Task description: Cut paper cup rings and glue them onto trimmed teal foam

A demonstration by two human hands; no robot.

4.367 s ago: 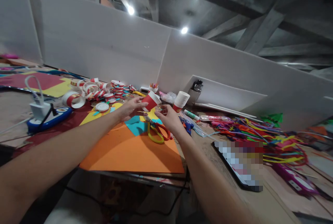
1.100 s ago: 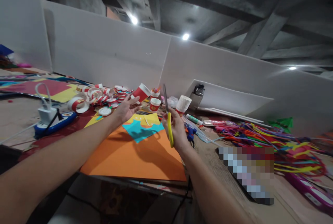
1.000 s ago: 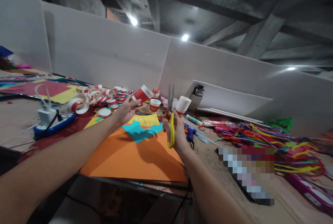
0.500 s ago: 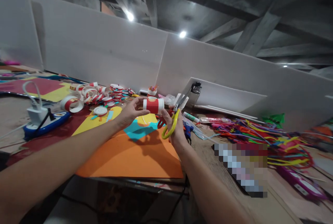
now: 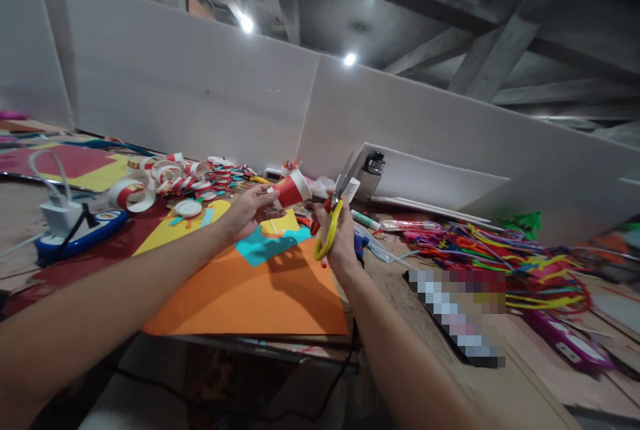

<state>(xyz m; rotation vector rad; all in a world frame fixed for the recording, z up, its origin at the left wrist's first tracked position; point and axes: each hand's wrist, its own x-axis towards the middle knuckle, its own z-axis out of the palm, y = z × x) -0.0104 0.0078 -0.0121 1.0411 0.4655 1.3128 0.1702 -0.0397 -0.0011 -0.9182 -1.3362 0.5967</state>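
Note:
My left hand (image 5: pixel 253 211) is closed around the base end of a red and white paper cup (image 5: pixel 291 191), which lies tilted with its white rim end toward the right. In my right hand (image 5: pixel 336 237) is a pair of scissors (image 5: pixel 330 230) with yellow and red handles, its blades slightly apart and pointing up, just right of the cup. Both hands are above an orange sheet (image 5: pixel 250 303). A turquoise piece of paper (image 5: pixel 265 247) and a yellow sheet (image 5: pixel 165 237) lie beneath and beyond them.
Cut paper-cup rings (image 5: pixel 133 195) pile up at the back left, beside a blue power strip (image 5: pixel 83 233). Colourful pipe cleaners (image 5: pixel 500 257) spread on the right, near a purple glue gun-like object (image 5: pixel 567 343). A dark bottle (image 5: pixel 371 177) stands by the white partition (image 5: pixel 225 97).
The cup has turned from level to tilted, its right end rising. My right hand has let go of it and moved slightly away, keeping the scissors.

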